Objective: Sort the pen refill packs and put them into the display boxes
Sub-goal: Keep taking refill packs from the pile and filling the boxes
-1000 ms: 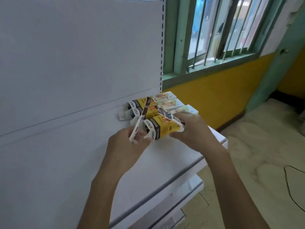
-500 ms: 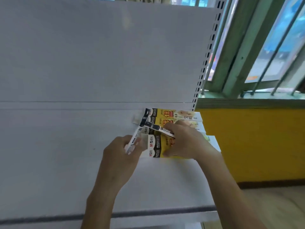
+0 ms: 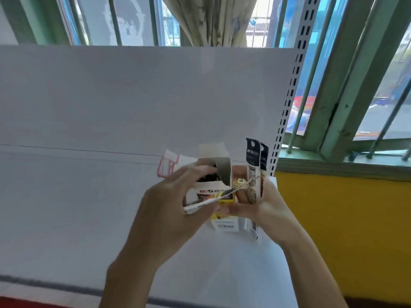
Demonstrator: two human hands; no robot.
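On my feed both hands are up over the right end of the white shelf (image 3: 66,218), close to its back edge. The left hand (image 3: 169,210) grips a white and yellow display box (image 3: 209,193), fingers curled round its side, and the box's top flap (image 3: 222,172) stands open. The same hand also pinches a thin pack (image 3: 211,200) that slants across the front of the box. The right hand (image 3: 266,207) is closed round two refill packs (image 3: 253,165), which it holds upright just beside the box with their dark tops pointing up. Under the hands I can make out another yellow and white box (image 3: 224,225), but I cannot tell whether it lies on the shelf or is being held. Behind all this rises the shelf's white back panel (image 3: 133,96), with a slotted metal upright (image 3: 289,107) along its right edge. Past that are a barred window (image 3: 367,63), a curtain (image 3: 213,18) and a yellow wall (image 3: 344,230).
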